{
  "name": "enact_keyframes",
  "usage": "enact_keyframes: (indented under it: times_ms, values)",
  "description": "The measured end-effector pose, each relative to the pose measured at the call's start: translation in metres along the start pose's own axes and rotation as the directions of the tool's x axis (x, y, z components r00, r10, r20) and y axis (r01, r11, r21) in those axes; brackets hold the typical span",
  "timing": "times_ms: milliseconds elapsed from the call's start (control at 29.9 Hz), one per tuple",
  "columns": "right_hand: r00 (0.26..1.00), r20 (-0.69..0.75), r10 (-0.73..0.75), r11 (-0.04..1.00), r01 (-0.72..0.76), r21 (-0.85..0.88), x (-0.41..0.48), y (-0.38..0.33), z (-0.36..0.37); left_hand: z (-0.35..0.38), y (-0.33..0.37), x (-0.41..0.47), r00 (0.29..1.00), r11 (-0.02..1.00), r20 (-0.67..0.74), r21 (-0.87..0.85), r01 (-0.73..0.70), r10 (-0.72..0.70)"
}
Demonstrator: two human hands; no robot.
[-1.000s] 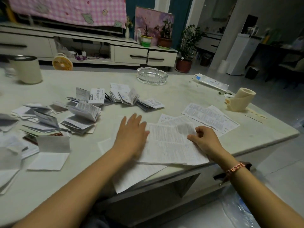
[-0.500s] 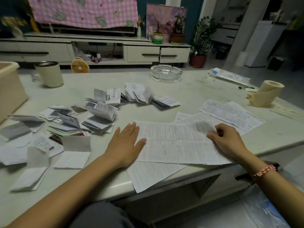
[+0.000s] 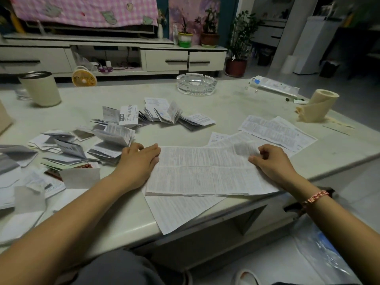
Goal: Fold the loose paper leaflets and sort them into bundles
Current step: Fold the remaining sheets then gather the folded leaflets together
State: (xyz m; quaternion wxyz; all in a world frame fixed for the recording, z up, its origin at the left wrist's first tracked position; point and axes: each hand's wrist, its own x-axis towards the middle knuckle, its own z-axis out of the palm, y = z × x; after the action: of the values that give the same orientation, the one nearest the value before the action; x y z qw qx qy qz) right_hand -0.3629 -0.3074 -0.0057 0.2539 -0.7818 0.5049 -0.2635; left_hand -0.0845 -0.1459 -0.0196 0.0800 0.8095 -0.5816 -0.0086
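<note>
Print on the big unfolded leaflet (image 3: 205,171) is way too small and smeary to read. The left hand (image 3: 136,163) lies flat over its left edge, so that edge is hidden. The right hand (image 3: 273,163) pinches a lifted flap at the other end, fingers (image 3: 265,150) curled in with the tips out of sight. Another sheet (image 3: 181,210) pokes out underneath, mostly covered, its near corner hanging past the surface (image 3: 226,103). Something red and green (image 3: 67,166) is buried under the folded leaflets (image 3: 111,145), no idea what it is. The heaps (image 3: 10,157) at far left get chopped by the frame edge, and so does a beige box-ish thing (image 3: 4,118). At the bottom a slipper (image 3: 246,276) is half cut off.
</note>
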Motion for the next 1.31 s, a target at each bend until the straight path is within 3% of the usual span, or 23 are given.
enact_keyframes:
  times_ms: [100, 268, 402, 502, 770, 904, 1004, 1071, 1138, 1205, 1305]
  values:
    - [1.000, 0.018, 0.025, 1.000, -0.025, 0.012, 0.001, 0.001, -0.001, -0.011, -0.008, 0.009, 0.980, 0.999, 0.196, 0.017, -0.032, 0.028]
    - [0.999, 0.020, 0.036, 0.999, -0.036, 0.019, 0.002, 0.003, -0.004, -0.036, -0.011, 0.028, 0.884, 0.992, 0.465, 0.078, -0.101, 0.054]
    - [0.999, 0.028, 0.025, 1.000, -0.025, -0.003, 0.001, 0.000, -0.003, -0.045, -0.015, 0.034, 0.805, 0.997, 0.590, 0.071, 0.016, -0.055]
    - [0.999, 0.030, 0.019, 1.000, -0.018, -0.001, 0.000, 0.000, -0.003, -0.048, -0.011, 0.029, 0.773, 0.993, 0.633, 0.109, -0.042, -0.037]
    - [0.998, 0.044, 0.050, 0.998, -0.051, 0.023, 0.001, -0.001, -0.003, -0.055, 0.024, 0.019, 0.741, 0.915, 0.648, 0.385, -0.122, -0.173]
    - [0.996, 0.065, 0.061, 0.998, -0.062, 0.016, 0.001, -0.003, -0.005, -0.060, 0.042, 0.017, 0.759, 0.872, 0.633, 0.447, -0.200, -0.150]
    - [0.995, 0.076, 0.068, 0.998, -0.068, -0.012, 0.003, -0.006, -0.005, -0.067, 0.056, 0.010, 0.764, 0.955, 0.644, 0.201, -0.218, 0.039]
    - [0.992, 0.086, 0.095, 0.995, -0.094, -0.018, 0.006, -0.009, -0.008, -0.057, 0.075, 0.001, 0.873, 0.977, 0.437, -0.101, -0.189, 0.214]
    - [0.984, 0.114, 0.135, 0.991, -0.135, -0.008, 0.007, -0.011, -0.009, -0.040, 0.093, -0.010, 0.943, 0.940, 0.185, -0.256, -0.226, 0.277]
    - [0.976, 0.135, 0.173, 0.983, -0.180, 0.043, 0.009, -0.012, -0.011, -0.024, 0.105, -0.016, 0.944, 0.933, 0.176, -0.282, -0.222, 0.278]
    - [0.950, 0.196, 0.245, 0.937, -0.284, 0.206, 0.009, -0.022, -0.023, -0.013, 0.116, -0.022, 0.948, 0.971, 0.221, -0.123, -0.205, 0.229]
